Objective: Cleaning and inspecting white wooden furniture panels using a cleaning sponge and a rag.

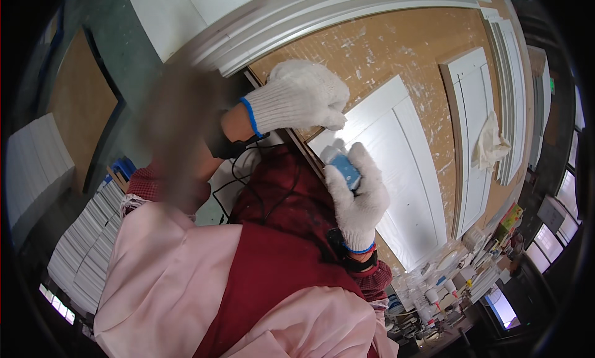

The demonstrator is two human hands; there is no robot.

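Observation:
My right hand (361,194), in a white knit glove with a blue cuff edge, grips a small blue block (344,170) with a pale, dusty-looking end. The block is at the near edge of a white panel (396,166) with a framed, door-like face, lying flat on the workbench. My left hand (304,97), in a matching glove, is closed with its fingers curled down by the panel's near left corner. Whatever may be inside that hand is hidden. Whether its fingertips touch the panel I cannot tell.
Another white panel (474,135) lies farther right with a crumpled cream cloth (491,142) on it. White strips are stacked along the far side of the paint-flecked workbench (365,48). Bottles and clutter (434,293) crowd the lower right. Black cables (248,178) hang beside my lap.

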